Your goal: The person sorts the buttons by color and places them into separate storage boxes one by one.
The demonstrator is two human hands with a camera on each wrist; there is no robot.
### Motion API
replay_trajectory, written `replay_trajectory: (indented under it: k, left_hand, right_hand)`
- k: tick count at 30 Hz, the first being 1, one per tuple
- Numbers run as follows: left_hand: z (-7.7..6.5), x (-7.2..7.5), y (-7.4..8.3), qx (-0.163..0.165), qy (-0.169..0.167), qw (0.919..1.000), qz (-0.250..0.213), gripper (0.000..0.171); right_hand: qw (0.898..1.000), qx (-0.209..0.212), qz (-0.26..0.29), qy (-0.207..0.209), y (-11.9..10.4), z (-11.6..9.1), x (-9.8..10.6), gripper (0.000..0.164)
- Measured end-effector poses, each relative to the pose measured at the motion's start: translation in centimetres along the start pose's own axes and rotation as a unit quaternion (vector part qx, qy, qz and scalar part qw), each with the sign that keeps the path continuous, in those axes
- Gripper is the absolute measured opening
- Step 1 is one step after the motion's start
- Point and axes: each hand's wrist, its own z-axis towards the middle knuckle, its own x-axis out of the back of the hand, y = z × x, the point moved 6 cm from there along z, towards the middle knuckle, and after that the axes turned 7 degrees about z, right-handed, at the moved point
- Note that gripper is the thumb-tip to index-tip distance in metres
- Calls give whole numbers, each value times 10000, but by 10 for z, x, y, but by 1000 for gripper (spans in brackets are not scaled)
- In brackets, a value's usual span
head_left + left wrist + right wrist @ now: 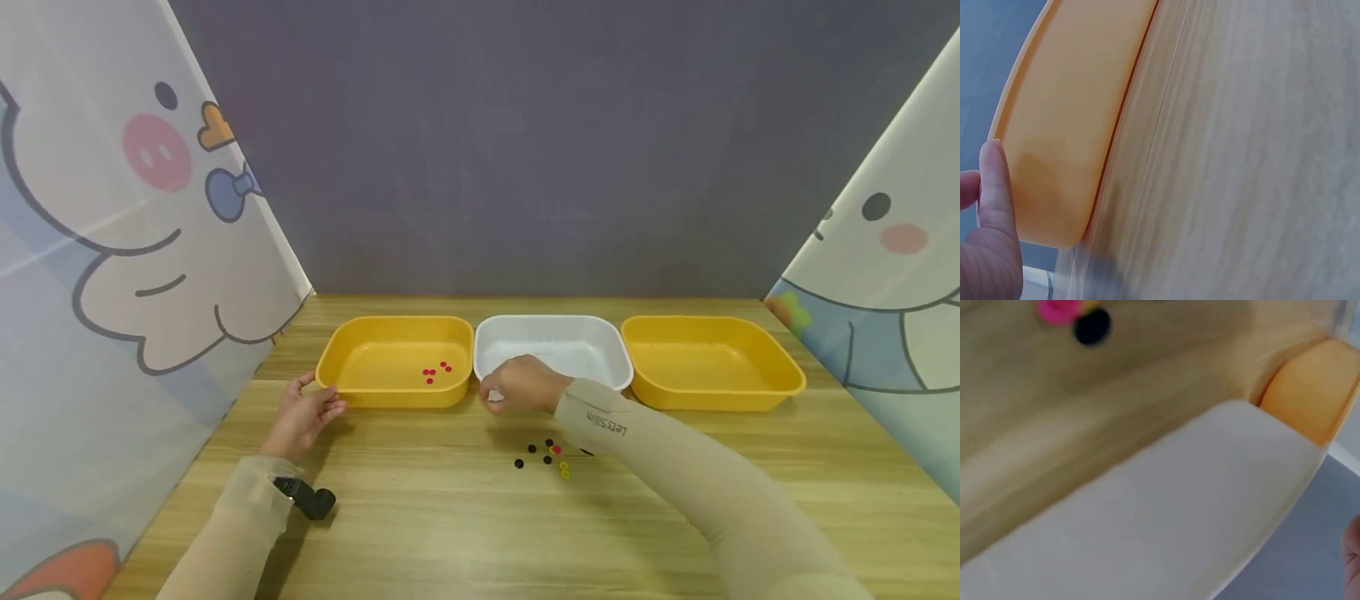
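My left hand [303,415] holds the front left corner of the left yellow tray [397,400]; in the left wrist view a straight finger [996,184] lies along the tray's outer wall. Inside that tray are several small red discs [430,372]. My right hand [522,383] is over the front left edge of the white tray [555,321], fingers curled. Whether something is pinched in it is hidden. On the table below lie several black discs [519,463], yellow rings [565,470] and a pink disc [557,450].
The right yellow tray [712,402] stands beside the white one, all three in a row on the wooden table [420,517]. A dark grey panel [480,150] rises behind. Printed cartoon panels flank both sides. A dark thin piece [587,452] lies partly under the right sleeve.
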Motion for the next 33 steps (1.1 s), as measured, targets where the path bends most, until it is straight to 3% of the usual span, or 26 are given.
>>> replay_trajectory:
  k: [5, 14, 25, 33]
  left_hand:
    - [0, 0, -3, 57, 1, 10000, -50, 63]
    - [-3, 2, -5, 126, 32, 9996, -264, 49]
    - [-2, 1, -6, 111, -41, 9997, -216, 46]
    - [0, 2, -3, 119, -52, 9997, -228, 51]
  right_hand:
    - [9990, 377, 32, 236, -4, -21, -10, 8]
    - [9969, 467, 187, 605, 11, -62, -26, 5]
    - [9984, 152, 213, 493, 31, -96, -31, 3]
    - [9975, 247, 477, 465, 35, -106, -34, 4]
